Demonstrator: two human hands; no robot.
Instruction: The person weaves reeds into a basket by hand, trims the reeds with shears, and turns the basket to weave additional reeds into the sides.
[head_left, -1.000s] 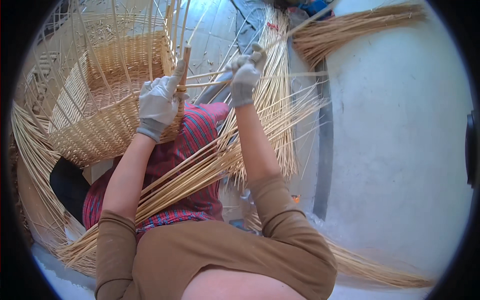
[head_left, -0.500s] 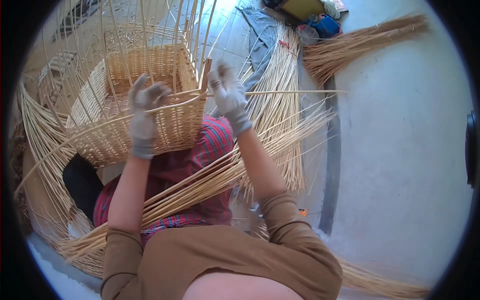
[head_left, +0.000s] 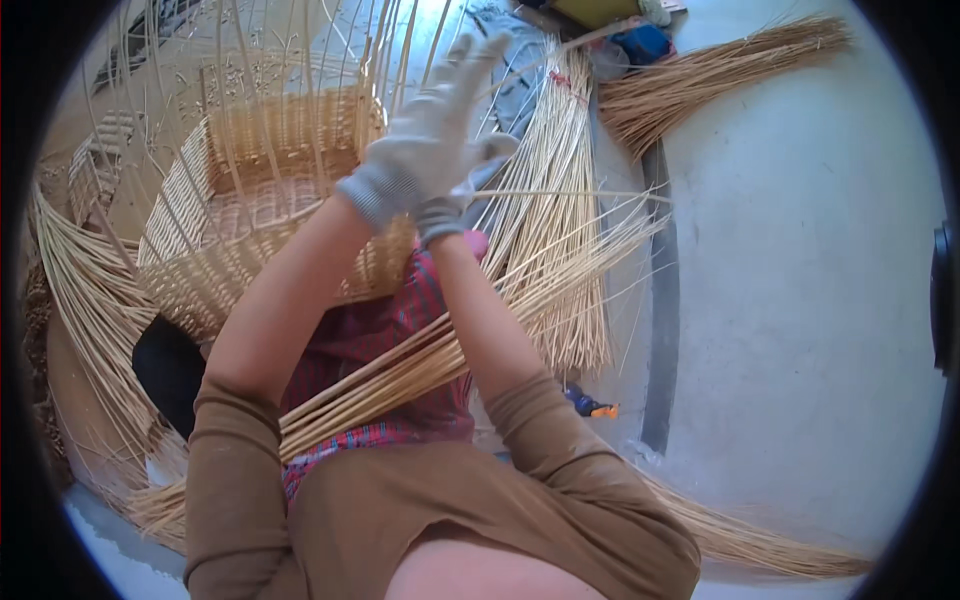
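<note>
Wicker basket [head_left: 225, 270] sits left of the outspread left hand [head_left: 428, 138], whose forearm [head_left: 280, 285] hides part of it. Right hand [head_left: 450, 208] is mostly covered, its grip impossible to tell. Canes [head_left: 385, 385] cross the lap [head_left: 420, 422].

The whitish-knit-gloved left hand [head_left: 428, 138] swung over to the right and now it's mostly hiding the grey-cuffed, gloved right hand [head_left: 446, 209].

Right hand [head_left: 448, 207] mostly hidden behind left hand [head_left: 425, 140], wicker basket [head_left: 220, 268] at upper left partly covered by left forearm [head_left: 285, 295]
</note>
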